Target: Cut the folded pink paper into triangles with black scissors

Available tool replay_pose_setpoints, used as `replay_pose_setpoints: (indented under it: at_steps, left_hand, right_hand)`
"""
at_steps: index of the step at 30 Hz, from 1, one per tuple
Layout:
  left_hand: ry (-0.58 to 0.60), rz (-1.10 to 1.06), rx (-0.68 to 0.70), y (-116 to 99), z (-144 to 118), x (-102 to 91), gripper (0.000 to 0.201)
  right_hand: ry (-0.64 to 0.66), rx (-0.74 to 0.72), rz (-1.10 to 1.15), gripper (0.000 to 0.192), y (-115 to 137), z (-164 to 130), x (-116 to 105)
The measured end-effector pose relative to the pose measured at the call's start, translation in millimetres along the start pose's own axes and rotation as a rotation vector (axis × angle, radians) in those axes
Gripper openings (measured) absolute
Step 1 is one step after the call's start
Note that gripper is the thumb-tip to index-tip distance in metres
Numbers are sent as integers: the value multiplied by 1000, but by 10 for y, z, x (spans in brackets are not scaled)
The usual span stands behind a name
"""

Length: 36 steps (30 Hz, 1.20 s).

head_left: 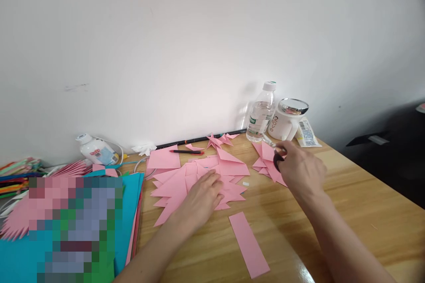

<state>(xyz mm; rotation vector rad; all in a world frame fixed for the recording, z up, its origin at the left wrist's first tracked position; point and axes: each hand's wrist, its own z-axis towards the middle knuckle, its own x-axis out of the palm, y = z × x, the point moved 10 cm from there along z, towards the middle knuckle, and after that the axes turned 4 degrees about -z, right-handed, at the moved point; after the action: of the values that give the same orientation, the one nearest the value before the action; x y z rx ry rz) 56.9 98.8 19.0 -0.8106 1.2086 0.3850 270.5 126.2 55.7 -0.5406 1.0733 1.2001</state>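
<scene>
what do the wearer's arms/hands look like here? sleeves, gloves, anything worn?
Both forearms are bare as far as the frame shows: no sleeves visible. The left hand and right hand wear no gloves. No watch, bracelet or ring is visible. No markings or cables on either arm.

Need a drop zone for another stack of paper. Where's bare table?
Bare wood table right of the right hand, out to the table's right edge, and near the front between the pink strip and the right forearm. Crowded: pink folded sheets under the left hand, the bottle and mug at the wall, the blue paper stack on the left.
</scene>
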Motion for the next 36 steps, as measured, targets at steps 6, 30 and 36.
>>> replay_pose_setpoints:
  at_steps: [6, 30, 36]
  left_hand:
    - [11, -86, -10, 100, -33, 80, 17]
    - [-516, 337, 94, -388, -138, -935, 41]
    - [-368, 131, -150, -140, -98, -890, 23]
  right_hand:
    - [96, -269, 245, 22, 546, -153, 297]
    - [343, -329, 1074, 18, 911, -376, 171]
    - [350, -249, 1318, 19, 905, -406, 67]
